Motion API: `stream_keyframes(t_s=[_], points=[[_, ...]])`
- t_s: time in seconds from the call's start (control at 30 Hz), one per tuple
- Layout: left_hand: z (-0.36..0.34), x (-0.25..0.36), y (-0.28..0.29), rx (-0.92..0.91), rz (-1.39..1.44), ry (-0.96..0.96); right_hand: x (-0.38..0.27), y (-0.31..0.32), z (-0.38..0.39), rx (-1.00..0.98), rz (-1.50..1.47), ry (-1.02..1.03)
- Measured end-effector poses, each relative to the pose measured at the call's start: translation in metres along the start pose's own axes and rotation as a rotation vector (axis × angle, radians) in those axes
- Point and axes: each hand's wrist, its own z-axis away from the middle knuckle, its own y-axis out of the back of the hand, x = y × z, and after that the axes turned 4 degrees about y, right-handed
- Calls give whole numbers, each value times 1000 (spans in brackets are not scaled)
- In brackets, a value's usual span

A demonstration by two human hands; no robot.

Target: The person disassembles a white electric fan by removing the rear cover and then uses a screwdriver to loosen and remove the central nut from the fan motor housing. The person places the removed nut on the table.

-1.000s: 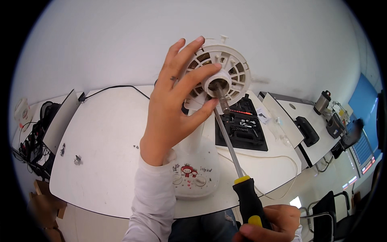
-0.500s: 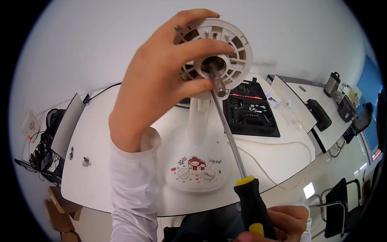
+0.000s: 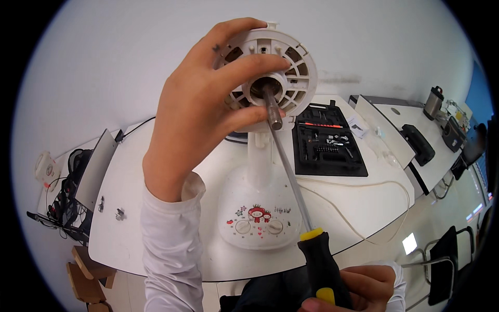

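Note:
A white desk fan with its front grille and blades off stands on the table, its base (image 3: 260,208) bearing two knobs and cartoon pictures. My left hand (image 3: 200,99) is wrapped around the fan's round slotted motor housing (image 3: 306,78), fingers across its front and thumb below the central shaft. The metal motor shaft (image 3: 272,109) sticks out toward me. Low at the right, my right hand (image 3: 366,286) holds a screwdriver (image 3: 325,265) by its black and yellow handle. Its long blade slants up to the housing's underside, by the left thumb; the tip is hidden there.
An open black tool case (image 3: 330,143) with sockets and bits lies behind the fan on the white table (image 3: 130,229). A pale cord (image 3: 358,182) loops at the right. Small metal parts (image 3: 120,213) lie at the left. Chairs (image 3: 444,260) stand on the right.
The motor housing and my left hand appear slightly lower and further left, while the table and fan base sit a little further right. Both grips stay the same.

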Motion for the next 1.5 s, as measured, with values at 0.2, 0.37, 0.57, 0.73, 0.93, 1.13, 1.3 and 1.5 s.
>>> stream_keyframes(t_s=[0.2, 0.37, 0.57, 0.73, 0.93, 1.13, 1.3, 1.5], points=[[1, 1, 3, 5, 102, 35, -7, -12, -7, 208, 26, -133], [2, 2, 2, 46, 220, 116, -3, -6, -8, 93, -3, -80], [-2, 4, 3, 20, 115, 117, -4, -4, -1, 46, -97, -90], [-1, 3, 5, 24, 114, 120, -3, 9, 1, -76, -150, -85], [-1, 4, 2, 45, 143, 136, 1, 3, 1, 157, -258, -129], [0, 6, 3, 57, 122, 164, -9, 16, -10, -167, -206, -194], [1, 6, 2, 66, 134, 181, -8, 12, -1, -98, -189, -157], [-4, 5, 2, 16, 192, 126, -3, 17, 1, -167, -47, -28]])
